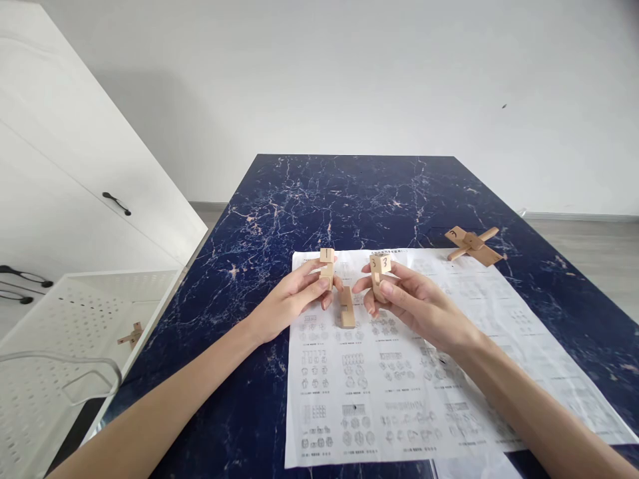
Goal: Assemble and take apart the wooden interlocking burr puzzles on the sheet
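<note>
My left hand [294, 296] grips a small notched wooden puzzle piece [326, 256] marked "1", held upright between thumb and fingers. In my right hand [409, 299] are wooden puzzle pieces [381, 263] with a "3" on two faces at the top; whether they are separate or joined I cannot tell. Between the hands a third notched wooden piece [347, 309] rests on a printed sheet [359, 426]. The sheet carries rows of small grey diagrams and lies under both hands.
A cross of joined wooden pieces [473, 245] lies at the sheet's far right. The dark blue marbled table [339, 193] reaches to a pale wall. At lower left, a white perforated basket [44, 339] holds another small wooden cross [132, 335], beside a white cabinet [74, 166].
</note>
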Tool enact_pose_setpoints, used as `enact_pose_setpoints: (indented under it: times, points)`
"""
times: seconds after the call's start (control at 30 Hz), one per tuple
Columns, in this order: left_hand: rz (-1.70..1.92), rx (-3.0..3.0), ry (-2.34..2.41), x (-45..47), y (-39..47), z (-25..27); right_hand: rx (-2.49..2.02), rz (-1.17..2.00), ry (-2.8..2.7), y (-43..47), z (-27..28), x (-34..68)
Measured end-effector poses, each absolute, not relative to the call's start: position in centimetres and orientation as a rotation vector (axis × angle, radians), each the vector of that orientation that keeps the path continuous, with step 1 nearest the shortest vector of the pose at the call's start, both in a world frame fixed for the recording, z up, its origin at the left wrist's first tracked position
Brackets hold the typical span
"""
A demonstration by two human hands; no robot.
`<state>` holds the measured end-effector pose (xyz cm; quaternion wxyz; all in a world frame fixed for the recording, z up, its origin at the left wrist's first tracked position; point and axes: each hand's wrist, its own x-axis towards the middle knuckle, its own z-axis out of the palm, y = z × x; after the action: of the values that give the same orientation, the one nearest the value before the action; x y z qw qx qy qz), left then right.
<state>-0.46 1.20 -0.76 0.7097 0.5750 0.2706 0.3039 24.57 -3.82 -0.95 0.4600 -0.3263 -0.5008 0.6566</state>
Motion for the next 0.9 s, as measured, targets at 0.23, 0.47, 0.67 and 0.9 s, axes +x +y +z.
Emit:
enact_pose_setpoints:
  times: [0.23,0.47,0.67,0.9]
  points:
    - [0.677,1.431,0.653,-0.3,0.9,-0.2,-0.944,1.553,-1.166,-4.1,-0.7,24.5]
    - [0.607,1.433,0.74,-0.1,0.6,0.2,-0.933,1.567,-1.046,-4.1,-0.2,24.5]
    - [0.65,1.336,0.767,-0.4,0.8,0.0,-0.872,1.629,-1.153,-4.5,-0.4,24.3]
    - [0.625,0.966,0.699,-0.1,0.5,0.3,-0.94,1.576,-1.178,-4.3,-0.8,24.1]
